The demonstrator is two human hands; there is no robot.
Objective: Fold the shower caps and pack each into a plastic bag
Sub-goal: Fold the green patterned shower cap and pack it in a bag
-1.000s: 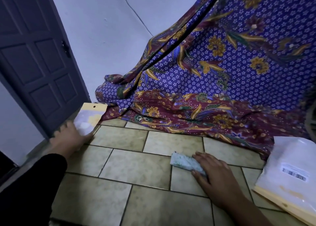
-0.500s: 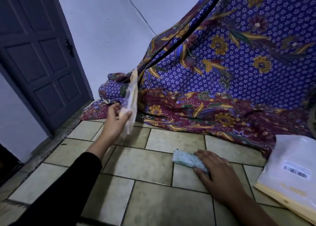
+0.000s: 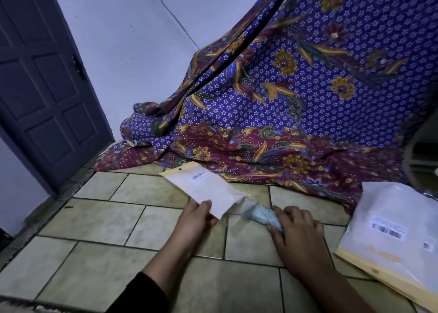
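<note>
L hand [image 3: 194, 220] pinches plastic bag [image 3: 206, 189]; R hand [image 3: 298, 232] fingers grip folded cap [image 3: 260, 215].

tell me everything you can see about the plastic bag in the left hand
The plastic bag is a flat rectangular pouch, whitish and translucent, with a yellowish header strip, a small hang hole and a small printed label. It looks empty. The left hand pinches its near corner, thumb on top, header pointing away towards the patterned cloth. Its right edge is close to the folded shower cap held by the right hand; contact is too blurred to tell.
</note>
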